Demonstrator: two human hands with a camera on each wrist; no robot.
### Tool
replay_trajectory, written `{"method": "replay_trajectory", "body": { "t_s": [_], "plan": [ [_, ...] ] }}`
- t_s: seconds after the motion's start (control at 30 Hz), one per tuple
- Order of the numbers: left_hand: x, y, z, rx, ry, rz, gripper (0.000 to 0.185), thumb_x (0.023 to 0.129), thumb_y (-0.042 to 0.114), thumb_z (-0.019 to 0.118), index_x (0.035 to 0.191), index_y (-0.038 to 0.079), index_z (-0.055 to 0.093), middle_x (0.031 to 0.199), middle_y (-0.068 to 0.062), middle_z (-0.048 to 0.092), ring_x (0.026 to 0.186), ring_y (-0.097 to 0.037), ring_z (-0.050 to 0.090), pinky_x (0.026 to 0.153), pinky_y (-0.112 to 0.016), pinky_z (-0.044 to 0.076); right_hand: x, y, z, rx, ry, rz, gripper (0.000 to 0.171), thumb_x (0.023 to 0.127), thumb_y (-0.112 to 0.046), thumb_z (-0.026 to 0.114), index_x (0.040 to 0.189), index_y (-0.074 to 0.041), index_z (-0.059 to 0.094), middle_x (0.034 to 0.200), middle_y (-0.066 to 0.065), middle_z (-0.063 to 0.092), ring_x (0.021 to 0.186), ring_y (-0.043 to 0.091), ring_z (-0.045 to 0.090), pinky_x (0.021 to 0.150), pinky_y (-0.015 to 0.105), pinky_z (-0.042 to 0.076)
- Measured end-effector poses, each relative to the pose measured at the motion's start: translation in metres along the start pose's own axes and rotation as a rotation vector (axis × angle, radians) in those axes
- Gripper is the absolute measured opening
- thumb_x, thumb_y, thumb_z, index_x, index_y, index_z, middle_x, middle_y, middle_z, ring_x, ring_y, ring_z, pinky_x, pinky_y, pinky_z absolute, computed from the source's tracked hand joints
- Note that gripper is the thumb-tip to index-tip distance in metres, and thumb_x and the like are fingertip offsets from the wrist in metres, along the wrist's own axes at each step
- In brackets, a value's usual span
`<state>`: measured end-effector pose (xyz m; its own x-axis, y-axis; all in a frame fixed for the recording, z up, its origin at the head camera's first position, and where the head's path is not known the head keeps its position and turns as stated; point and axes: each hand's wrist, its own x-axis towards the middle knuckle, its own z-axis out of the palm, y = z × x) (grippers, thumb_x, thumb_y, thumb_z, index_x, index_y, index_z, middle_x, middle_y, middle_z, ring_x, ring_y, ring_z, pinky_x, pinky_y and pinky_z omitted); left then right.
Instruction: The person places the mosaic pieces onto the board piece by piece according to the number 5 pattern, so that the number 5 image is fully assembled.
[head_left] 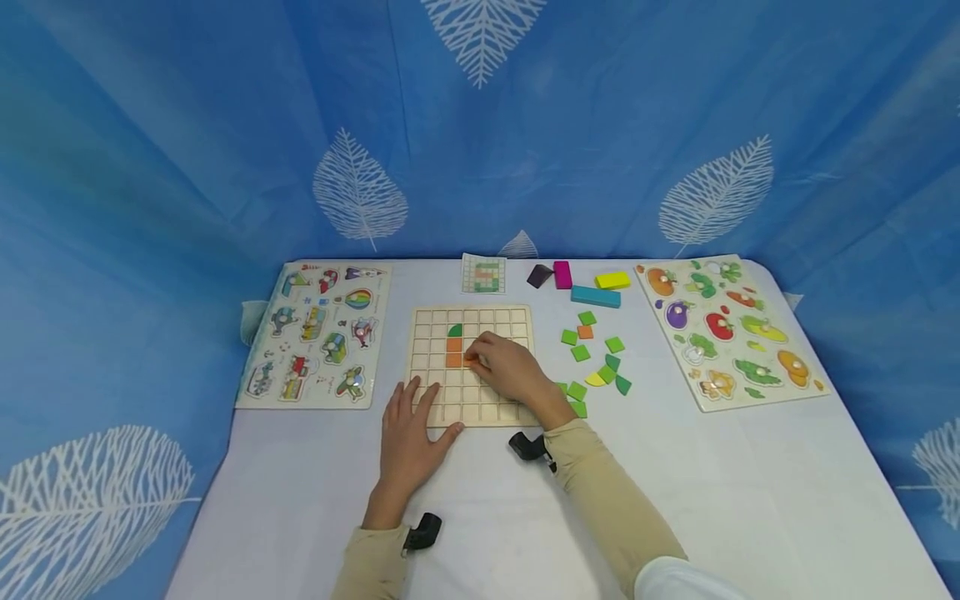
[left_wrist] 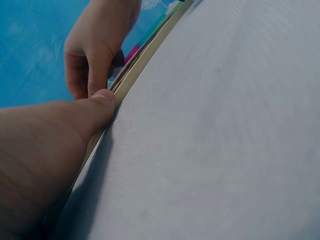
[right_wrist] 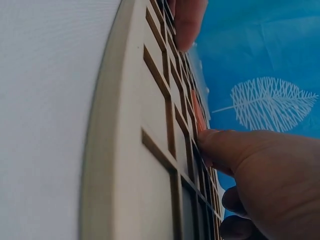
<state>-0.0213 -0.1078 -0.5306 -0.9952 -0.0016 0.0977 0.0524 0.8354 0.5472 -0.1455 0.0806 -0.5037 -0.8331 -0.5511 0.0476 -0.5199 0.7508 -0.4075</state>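
Note:
A wooden grid board [head_left: 472, 414] lies on the white table. In one of its columns a green quarter-round tile [head_left: 455, 331] sits above two orange square tiles [head_left: 453, 344]. My right hand [head_left: 513, 371] pinches another orange tile [head_left: 469, 362] between thumb and fingertips, right beside the lower orange square. Spread fingers of my left hand [head_left: 408, 446] rest at the board's front left corner. In the left wrist view my left thumb [left_wrist: 102, 97] presses against the board's edge. The right wrist view shows my right thumb [right_wrist: 220, 142] low over the grid, next to orange.
Loose green tiles [head_left: 581, 353], an orange tile [head_left: 585, 332] and a yellow piece [head_left: 595, 379] lie right of the board. Behind are a pattern card [head_left: 483, 274] and coloured blocks [head_left: 596, 297]. A vehicle puzzle [head_left: 315, 333] stands left, a vegetable puzzle [head_left: 731, 333] right.

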Motion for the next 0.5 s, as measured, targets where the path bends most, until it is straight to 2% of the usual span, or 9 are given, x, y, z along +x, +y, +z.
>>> {"method": "replay_trajectory", "body": {
  "t_s": [0.5],
  "plan": [
    [0.0011, -0.0029, 0.0009, -0.009, -0.002, 0.005, 0.074, 0.087, 0.047, 0.076, 0.148, 0.012, 0.052, 0.162, -0.020, 0.033, 0.153, -0.046, 0.021, 0.120, -0.066, 0.022, -0.0094, 0.0045, 0.0024, -0.054, 0.069, -0.010, 0.017, 0.099, -0.029, 0.069, 0.112, -0.024, 0.079, 0.119, -0.007, 0.072, 0.112, 0.016, 0.070, 0.092, 0.037, 0.059]
  ]
}}
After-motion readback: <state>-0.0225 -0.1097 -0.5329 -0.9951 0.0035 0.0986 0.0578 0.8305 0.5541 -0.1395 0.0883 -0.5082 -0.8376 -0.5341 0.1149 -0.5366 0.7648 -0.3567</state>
